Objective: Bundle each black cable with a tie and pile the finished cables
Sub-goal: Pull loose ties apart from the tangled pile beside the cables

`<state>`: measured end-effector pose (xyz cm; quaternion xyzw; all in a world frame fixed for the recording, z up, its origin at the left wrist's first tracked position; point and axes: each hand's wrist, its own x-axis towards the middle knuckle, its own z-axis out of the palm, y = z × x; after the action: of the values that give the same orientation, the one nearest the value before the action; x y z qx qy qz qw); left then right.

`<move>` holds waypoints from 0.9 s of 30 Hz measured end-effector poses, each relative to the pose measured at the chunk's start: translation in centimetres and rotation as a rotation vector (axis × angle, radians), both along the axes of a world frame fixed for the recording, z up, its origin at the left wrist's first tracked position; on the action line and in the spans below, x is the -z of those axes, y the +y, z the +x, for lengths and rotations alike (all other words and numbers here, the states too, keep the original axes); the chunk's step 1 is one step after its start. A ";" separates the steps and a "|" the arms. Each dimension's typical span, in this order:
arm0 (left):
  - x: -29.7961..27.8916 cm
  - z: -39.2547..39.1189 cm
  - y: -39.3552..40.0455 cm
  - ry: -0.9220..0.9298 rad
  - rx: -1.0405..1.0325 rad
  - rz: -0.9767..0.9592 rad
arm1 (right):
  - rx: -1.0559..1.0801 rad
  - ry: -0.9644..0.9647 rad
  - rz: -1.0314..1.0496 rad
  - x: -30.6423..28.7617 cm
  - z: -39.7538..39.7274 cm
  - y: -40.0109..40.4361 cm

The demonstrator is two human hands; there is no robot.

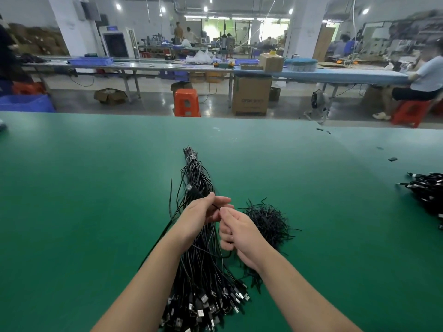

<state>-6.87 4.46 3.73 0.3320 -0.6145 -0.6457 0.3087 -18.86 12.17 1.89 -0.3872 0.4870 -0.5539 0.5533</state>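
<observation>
Mid-tie, frame center
Left hand gripping coiled cable steady; right hand fingers pinching tie to twist shut.

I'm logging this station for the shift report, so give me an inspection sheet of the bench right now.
Surface: green mat, clean.
Job's things: untied cable bunch in the middle; loose ties beside it; finished pile far right.
Clutter: small black scraps at right.
Hands: left hand grips a cable; right hand pinches a tie.
Cables: USB plugs face the person.
Surroundings: orange stool, cardboard box, seated worker.
</observation>
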 end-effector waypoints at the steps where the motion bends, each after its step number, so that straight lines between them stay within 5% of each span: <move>1: 0.0 0.0 0.0 -0.001 0.012 -0.011 | 0.008 -0.039 0.014 0.0 0.0 0.0; 7: 0.4 0.0 -0.1 -0.002 0.001 -0.112 | -0.026 -0.131 0.063 0.5 0.2 0.5; 10: -0.7 -0.4 -0.7 0.452 -0.139 0.176 | -0.135 -0.108 0.081 0.6 0.5 0.9; 13: -2.9 1.6 -2.3 0.814 -0.018 0.454 | -0.194 -0.166 0.110 0.7 0.2 1.3; 15: -4.3 3.3 -1.9 0.694 0.309 0.536 | -0.186 -0.293 0.147 0.7 -0.4 1.3; 18: -4.1 4.4 -1.6 0.155 0.731 0.273 | -0.159 -0.319 0.167 0.6 -1.2 1.1; 20: -3.0 4.3 -1.4 -0.236 0.789 0.166 | -0.125 -0.188 0.151 0.4 -1.6 0.8; 23: -0.9 3.6 -1.3 -0.614 0.585 -0.047 | -0.087 -0.124 0.108 0.0 -2.3 0.6; 24: -0.3 3.4 -1.2 -0.596 0.490 -0.079 | -0.085 -0.133 0.103 -0.1 -2.5 0.6; 27: 1.5 2.3 -0.6 -0.152 0.197 0.104 | -0.126 -0.139 0.088 0.2 -2.1 0.8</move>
<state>-4.58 3.82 2.22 0.3337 -0.6314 -0.6768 0.1786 -20.92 12.99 1.70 -0.3532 0.4459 -0.5216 0.6359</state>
